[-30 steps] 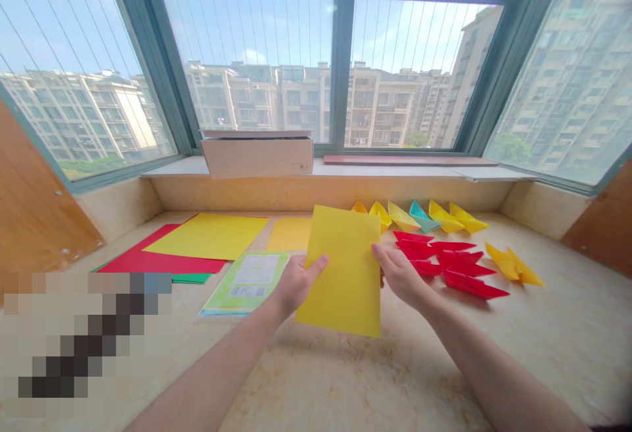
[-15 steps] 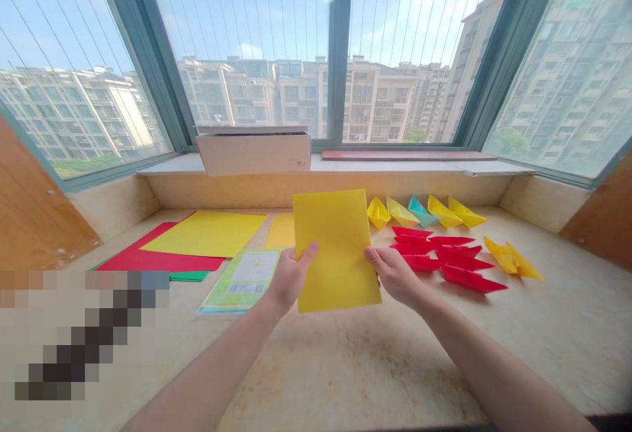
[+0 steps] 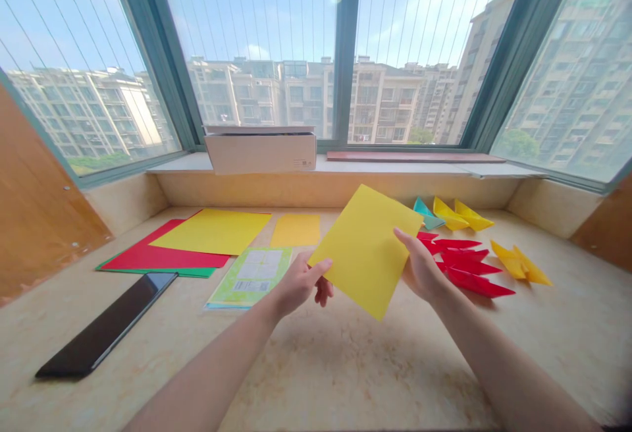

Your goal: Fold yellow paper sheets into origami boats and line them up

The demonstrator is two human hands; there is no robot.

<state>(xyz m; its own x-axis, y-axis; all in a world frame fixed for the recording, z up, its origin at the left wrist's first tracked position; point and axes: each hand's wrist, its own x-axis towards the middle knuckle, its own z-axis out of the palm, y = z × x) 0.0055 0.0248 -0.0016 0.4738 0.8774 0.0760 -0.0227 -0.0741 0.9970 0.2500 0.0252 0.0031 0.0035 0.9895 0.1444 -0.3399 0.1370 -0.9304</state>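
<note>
A sheet of yellow paper [image 3: 368, 247] is held up above the counter, tilted so that its corners point up and down. My left hand [image 3: 303, 280] pinches its left corner, thumb on the front face and fingers behind. On the right side, my right hand [image 3: 419, 264] grips the edge with its thumb across the front; its other fingers are mostly hidden behind the sheet. Just beyond my right hand lie several red folded paper boats [image 3: 471, 264]. Part of the row of boats at the back is covered by the sheet; a teal boat [image 3: 428, 215] and yellow boats [image 3: 449, 213] still show.
Left of my hands are large yellow [image 3: 212, 231] and red sheets [image 3: 148, 251], a green-labelled paper packet [image 3: 257, 277] and a small yellow-orange sheet [image 3: 295, 230]. A black phone [image 3: 106, 326] lies front left. A white box [image 3: 261, 152] stands on the sill. Another yellow folded piece [image 3: 521, 264] lies far right.
The yellow sheet has moved rightward and turned from upright to a diagonal tilt. Both hands keep hold of it, with the left now at a corner.
</note>
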